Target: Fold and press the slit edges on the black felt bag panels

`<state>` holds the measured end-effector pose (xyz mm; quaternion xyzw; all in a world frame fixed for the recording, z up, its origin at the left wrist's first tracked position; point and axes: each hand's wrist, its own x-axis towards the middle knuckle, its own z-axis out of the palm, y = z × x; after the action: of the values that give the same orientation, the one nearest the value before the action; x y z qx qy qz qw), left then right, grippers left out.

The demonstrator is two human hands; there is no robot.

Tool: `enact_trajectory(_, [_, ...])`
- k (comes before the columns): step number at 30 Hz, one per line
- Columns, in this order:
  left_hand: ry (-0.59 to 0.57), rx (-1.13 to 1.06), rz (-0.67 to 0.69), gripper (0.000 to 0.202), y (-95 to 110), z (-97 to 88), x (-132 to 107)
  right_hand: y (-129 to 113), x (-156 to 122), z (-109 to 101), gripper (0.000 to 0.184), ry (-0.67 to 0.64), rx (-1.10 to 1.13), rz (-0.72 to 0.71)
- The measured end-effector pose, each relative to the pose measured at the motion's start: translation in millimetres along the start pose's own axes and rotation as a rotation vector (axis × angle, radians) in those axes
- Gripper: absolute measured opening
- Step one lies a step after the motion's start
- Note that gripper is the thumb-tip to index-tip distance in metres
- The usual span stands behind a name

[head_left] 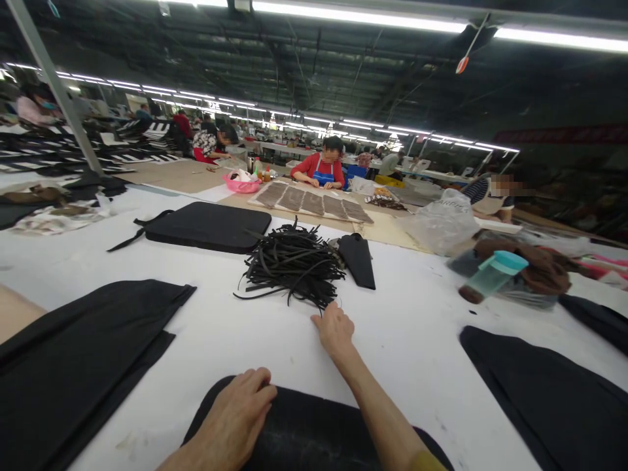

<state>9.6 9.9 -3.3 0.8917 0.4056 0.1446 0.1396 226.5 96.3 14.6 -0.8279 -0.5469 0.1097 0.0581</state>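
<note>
In front of me lies a black padded panel (314, 435) with rounded corners. My left hand (243, 409) rests on its far edge, fingers curled and closed on that edge. Reaching forward over the white table, my right hand (336, 330) is at the near side of a heap of thin black strips (294, 261). Its fingers are closed in a pinch at the end of a strip, which they partly hide. Just right of the heap is a flat black tapered piece (357, 260). Behind it to the left lies a black padded piece with straps (209, 226).
Black fabric pieces lie at left (88, 366) and right (549, 392). A teal-lidded bottle (493, 278) leans beside a clear plastic bag (444, 219). Across the table, a person in red (318, 169) works near a pink basin (241, 184) and a brown striped sheet (311, 201).
</note>
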Motion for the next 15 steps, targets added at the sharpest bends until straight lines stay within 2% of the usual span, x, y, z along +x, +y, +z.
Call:
enact_trajectory(3, [-0.060, -0.010, -0.010, 0.027, 0.2, -2.0, 0.1, 5.0, 4.4, -0.7, 0.026, -0.017, 0.052, 0.030])
enact_trajectory(5, [-0.109, -0.030, -0.032, 0.028, 1.2, -8.7, 0.5, 15.1, -2.1, -5.9, 0.025, -0.043, 0.102, 0.027])
enact_trajectory(7, [-0.136, -0.078, -0.051, 0.028, 4.2, -16.2, 3.8, 29.1, -15.2, -11.7, 0.022, -0.117, 0.167, 0.010])
enact_trajectory(9, [-0.108, -0.139, -0.035, 0.028, 9.4, -20.0, 12.9, 43.8, -32.4, -15.3, 0.021, -0.254, 0.254, -0.015])
enact_trajectory(12, [-0.025, -0.197, 0.114, 0.048, 21.0, -14.4, 41.5, 60.3, -59.2, -15.4, 0.022, -0.470, 0.407, -0.042])
enact_trajectory(13, [-0.022, -0.198, 0.191, 0.054, 25.1, -10.1, 54.3, 64.0, -67.4, -15.0, 0.022, -0.515, 0.453, -0.047])
enact_trajectory(15, [-0.060, -0.167, 0.320, 0.054, 31.1, -0.3, 80.7, 70.2, -82.9, -16.1, 0.020, -0.559, 0.530, -0.062])
